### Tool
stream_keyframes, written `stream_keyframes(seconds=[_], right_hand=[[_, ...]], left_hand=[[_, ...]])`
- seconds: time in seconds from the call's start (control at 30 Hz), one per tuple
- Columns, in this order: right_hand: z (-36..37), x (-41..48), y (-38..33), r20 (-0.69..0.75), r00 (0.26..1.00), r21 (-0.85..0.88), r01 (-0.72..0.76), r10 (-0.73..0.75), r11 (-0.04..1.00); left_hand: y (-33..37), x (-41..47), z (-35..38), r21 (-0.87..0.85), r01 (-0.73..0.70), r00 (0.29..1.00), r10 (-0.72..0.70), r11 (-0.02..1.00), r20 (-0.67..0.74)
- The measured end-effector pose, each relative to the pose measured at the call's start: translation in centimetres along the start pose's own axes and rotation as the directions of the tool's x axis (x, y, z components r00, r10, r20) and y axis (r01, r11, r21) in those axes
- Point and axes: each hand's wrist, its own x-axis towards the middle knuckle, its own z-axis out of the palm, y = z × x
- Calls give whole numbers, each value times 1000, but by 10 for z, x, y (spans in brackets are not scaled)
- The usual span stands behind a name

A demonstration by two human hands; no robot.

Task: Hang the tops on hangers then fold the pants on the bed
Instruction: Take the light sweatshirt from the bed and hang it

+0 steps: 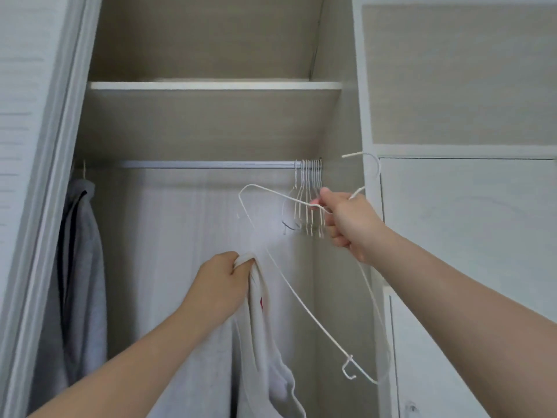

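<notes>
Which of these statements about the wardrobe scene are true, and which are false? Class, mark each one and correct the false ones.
1. The right hand holds a white wire hanger. True.
2. The left hand holds nothing. False: it grips a white top.
3. Spare hangers hang bunched at the right end of the rail. True.
4. A red jacket hangs at the left end of the rail. False: a grey garment hangs there.
5. The white top is already on the hanger. False: it is not yet on it.
</notes>
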Motion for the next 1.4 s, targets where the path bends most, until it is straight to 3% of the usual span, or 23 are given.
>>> stream_keyframes(seconds=[0.23,0.37,0.63,0.93,1.13,1.23,1.4], right_hand=[[-125,-170,-17,129,990,23,62,-64,998],[-194,-264,-2,155,988,102,-6,-10,995],[-292,-412,49,118,985,-77,-120,128,990],[-356,-575,80,45,904,-154,-413,424,897],[-378,-659,84,-54,849,-263,-520,526,813],[-375,-682,78,-45,833,-342,-531,551,775],[-359,-692,70,-36,896,-506,-398,442,766]], left_hand=[[82,-87,18,24,92,996,-92,996,10],[109,-144,37,-8,161,981,-160,987,115],[139,-271,71,-57,266,905,-228,962,360],[160,-458,113,-16,295,776,-229,955,588],[177,-540,132,-21,446,708,-338,895,620],[191,-558,140,-42,464,689,-331,885,645],[215,-567,139,-11,312,723,-230,950,651]])
